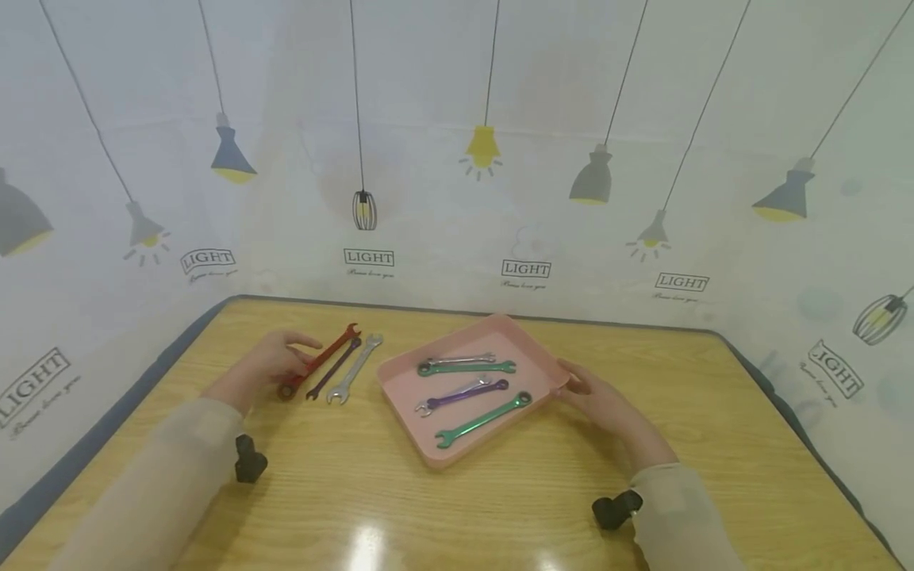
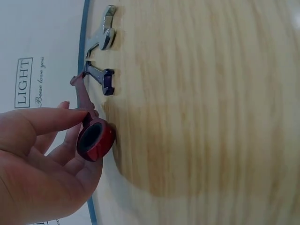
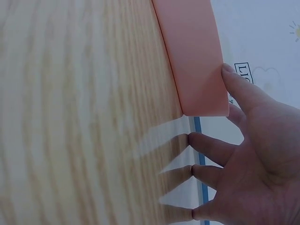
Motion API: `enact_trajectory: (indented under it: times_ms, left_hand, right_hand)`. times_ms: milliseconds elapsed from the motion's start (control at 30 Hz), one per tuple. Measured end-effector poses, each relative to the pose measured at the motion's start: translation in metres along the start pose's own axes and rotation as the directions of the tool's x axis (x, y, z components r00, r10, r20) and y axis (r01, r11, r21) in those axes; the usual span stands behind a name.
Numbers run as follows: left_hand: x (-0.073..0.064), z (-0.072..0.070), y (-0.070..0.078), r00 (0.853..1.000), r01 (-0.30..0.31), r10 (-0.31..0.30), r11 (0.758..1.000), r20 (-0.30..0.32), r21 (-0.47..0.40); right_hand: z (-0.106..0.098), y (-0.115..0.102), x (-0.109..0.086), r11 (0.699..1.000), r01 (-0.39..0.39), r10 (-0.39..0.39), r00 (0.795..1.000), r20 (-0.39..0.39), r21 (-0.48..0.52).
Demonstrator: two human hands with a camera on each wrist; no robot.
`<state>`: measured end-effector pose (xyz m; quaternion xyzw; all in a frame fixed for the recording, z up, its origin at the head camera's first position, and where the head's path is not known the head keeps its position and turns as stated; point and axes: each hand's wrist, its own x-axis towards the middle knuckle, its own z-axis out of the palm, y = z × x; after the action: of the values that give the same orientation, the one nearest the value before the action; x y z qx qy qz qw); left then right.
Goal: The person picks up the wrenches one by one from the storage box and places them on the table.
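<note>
My left hand (image 1: 267,361) pinches a red ratchet wrench (image 2: 96,140) near its ring end, which faces the left wrist camera. Beside it on the table lie a dark purple wrench (image 1: 333,369) and a silver open-end wrench (image 1: 355,370). The right hand (image 1: 593,396) grips the right corner of a pink tray (image 1: 410,432) between thumb and forefinger; its other fingers spread down to the tabletop in the right wrist view. Inside the tray are green wrenches (image 1: 481,420), a purple wrench (image 1: 467,394) and silver wrenches (image 1: 457,359). The forefinger is partly hidden behind the tray.
The wood-grain table (image 1: 457,507) has a dark blue edge. A pale curtain (image 1: 443,238) printed with lamps and the word LIGHT hangs around its back and sides. Black wrist mounts (image 1: 617,510) sit at both sleeves.
</note>
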<state>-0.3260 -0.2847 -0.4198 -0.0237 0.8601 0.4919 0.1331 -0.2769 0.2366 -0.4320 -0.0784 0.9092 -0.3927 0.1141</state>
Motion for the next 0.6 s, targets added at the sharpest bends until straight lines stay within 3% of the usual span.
enact_trajectory:
  times_ms: [267, 500, 600]
  left_hand:
    - [0.0036, 0.0010, 0.0013, 0.999, 0.020, -0.017, 0.995, -0.028, 0.099]
    - [0.0038, -0.0053, 0.0011, 0.998, -0.046, 0.053, 0.981, -0.030, 0.188]
    - [0.0038, -0.0058, 0.0012, 0.998, -0.042, 0.053, 0.976, -0.043, 0.212]
  right_hand:
    - [0.0010, 0.0017, 0.0013, 1.000, 0.010, -0.010, 1.000, -0.002, -0.008]
    - [0.0002, 0.0019, 0.0023, 0.999, 0.013, -0.013, 1.000, 0.000, -0.030]
    - [0.0003, 0.0017, 0.0024, 1.000, 0.002, -0.002, 1.000, -0.004, -0.027]
